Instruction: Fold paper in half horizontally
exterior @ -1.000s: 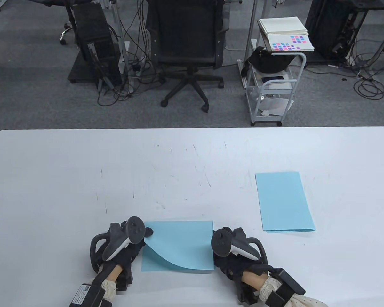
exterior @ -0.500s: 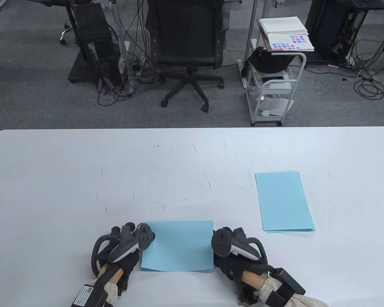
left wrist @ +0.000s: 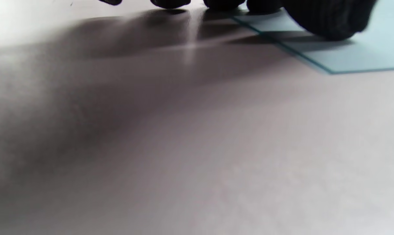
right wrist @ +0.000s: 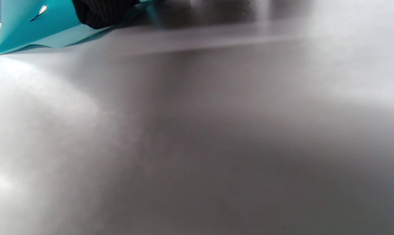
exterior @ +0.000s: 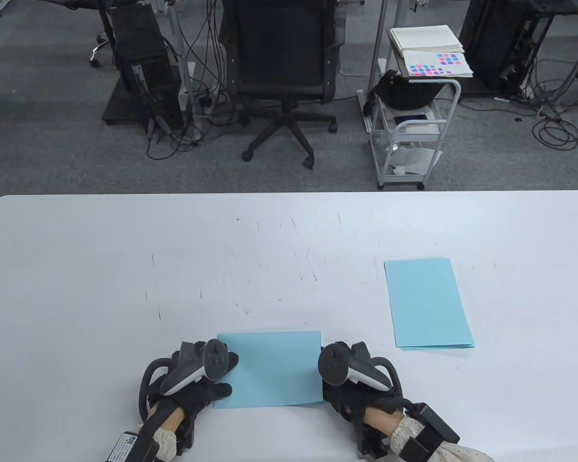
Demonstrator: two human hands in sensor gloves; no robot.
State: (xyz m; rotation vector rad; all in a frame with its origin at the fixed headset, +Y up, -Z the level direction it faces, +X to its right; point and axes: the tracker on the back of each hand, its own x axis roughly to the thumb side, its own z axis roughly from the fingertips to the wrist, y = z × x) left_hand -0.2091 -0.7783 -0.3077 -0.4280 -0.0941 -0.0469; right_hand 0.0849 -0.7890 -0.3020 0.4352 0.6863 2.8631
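A white bench (exterior: 289, 250) seen from above, with two gloved hands entering from the near edge. On the left, the left hand (exterior: 197, 380) lies flat, fingers spread, its fingertips (left wrist: 327, 23) pressing on the left edge of a light blue paper (exterior: 269, 368). The paper sits at the near middle of the bench, folded over on itself, its layers nearly flat. Just right of it, the right hand (exterior: 351, 380) touches the paper's right edge; one fingertip (right wrist: 99, 14) presses there, where the paper layers gape slightly, but the rest of its fingers cannot be made out. Farther right, well apart, lies a stack of blue sheets (exterior: 428, 303).
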